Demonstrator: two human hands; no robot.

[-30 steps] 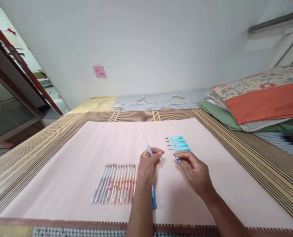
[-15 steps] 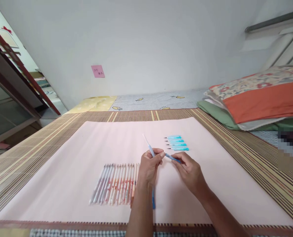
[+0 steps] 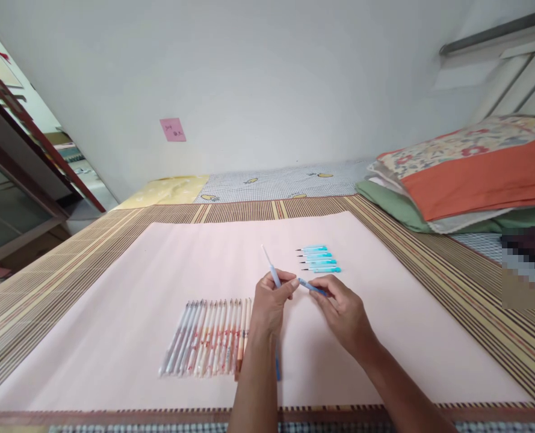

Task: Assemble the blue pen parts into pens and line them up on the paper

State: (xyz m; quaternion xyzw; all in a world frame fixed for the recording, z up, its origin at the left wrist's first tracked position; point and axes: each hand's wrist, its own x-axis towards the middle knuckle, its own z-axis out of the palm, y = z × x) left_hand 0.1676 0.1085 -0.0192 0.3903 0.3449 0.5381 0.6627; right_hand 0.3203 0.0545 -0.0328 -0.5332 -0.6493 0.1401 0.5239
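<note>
Directly beneath hands (image 3: 269, 300) (image 3: 343, 310), pink sheet (image 3: 114, 313) on striped mat (image 3: 434, 264), wall (image 3: 271, 78) beyond

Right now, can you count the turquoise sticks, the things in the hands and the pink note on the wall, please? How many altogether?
Turquoise sticks with black tips: 4
Blue-and-white stick in the left hand: 1
Blue piece in the right hand: 1
Pink note on the wall: 1
Total: 7
</note>
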